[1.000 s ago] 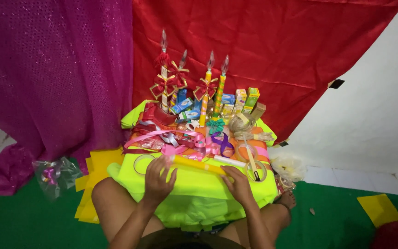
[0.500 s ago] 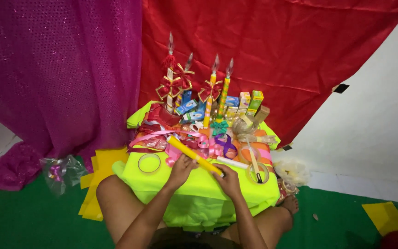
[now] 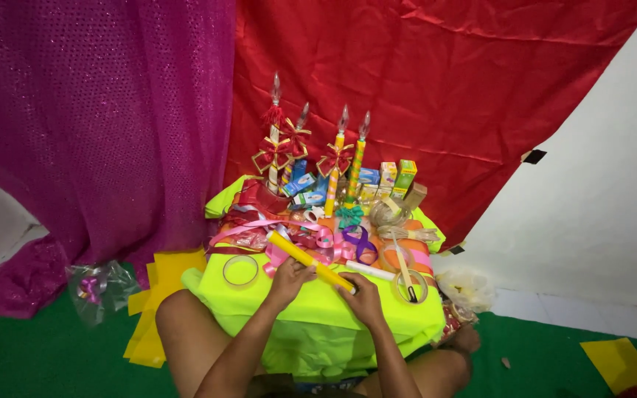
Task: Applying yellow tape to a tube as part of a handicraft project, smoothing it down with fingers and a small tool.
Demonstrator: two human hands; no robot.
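Both my hands hold a yellow stick-shaped candle [image 3: 302, 255] slanted over a low table draped in lime-green cloth [image 3: 377, 309]. My left hand [image 3: 290, 276] grips its middle from below. My right hand [image 3: 360, 292] grips its lower right end. A roll of clear tape [image 3: 240, 270] lies on the cloth left of my left hand. Pink and purple ribbons [image 3: 326, 239] lie tangled just beyond the candle.
Several decorated upright candles with red bows [image 3: 274, 151] and small coloured boxes [image 3: 396, 177] stand at the table's back. More tape rolls [image 3: 412, 286] lie on the right. Purple [image 3: 97, 118] and red [image 3: 422, 81] cloths hang behind. Yellow sheets [image 3: 160, 295] and a plastic bag [image 3: 101, 287] lie on the green floor.
My hands went from resting flat on the green cloth to lifting the yellow candle, now held slanted between them. The view has shifted slightly.
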